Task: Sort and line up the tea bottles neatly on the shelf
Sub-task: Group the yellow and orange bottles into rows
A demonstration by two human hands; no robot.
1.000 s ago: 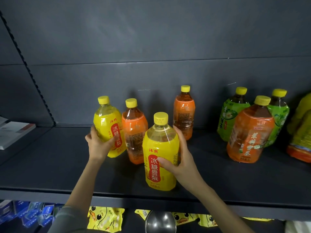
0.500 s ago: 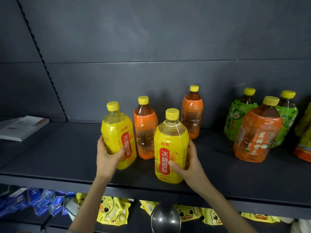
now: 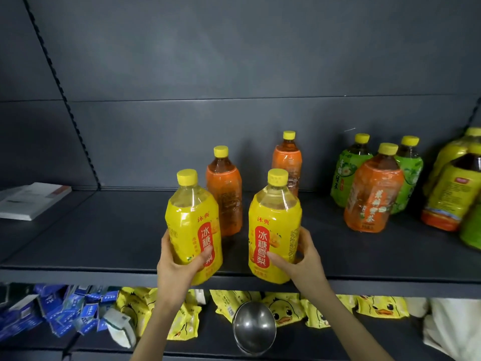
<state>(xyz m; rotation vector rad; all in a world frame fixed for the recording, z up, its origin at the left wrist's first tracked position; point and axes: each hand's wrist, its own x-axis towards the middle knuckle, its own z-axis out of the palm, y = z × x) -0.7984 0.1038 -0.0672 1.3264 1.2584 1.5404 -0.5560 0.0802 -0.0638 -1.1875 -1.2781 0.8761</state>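
Currently clamping left hand (image 3: 179, 267) round left yellow pear-tea bottle (image 3: 191, 222), right hand (image 3: 303, 264) round right yellow pear-tea bottle (image 3: 274, 217), both upright at front edge of dark shelf (image 3: 104, 238), a gap apart. Best to grip low, keep bases flat, slide together, turn red labels (image 3: 261, 246) forward. Glossy shrink sleeves (image 3: 182, 230), clear faceted plastic shoulders (image 3: 276, 196), ridged yellow caps (image 3: 187, 177): probably slick, heavy when full.

Your left hand (image 3: 173, 267) grips one yellow bottle (image 3: 194, 225), right hand (image 3: 304, 259) grips another (image 3: 274, 225), both upright at shelf (image 3: 104, 246) front; orange bottles (image 3: 224, 194) behind.
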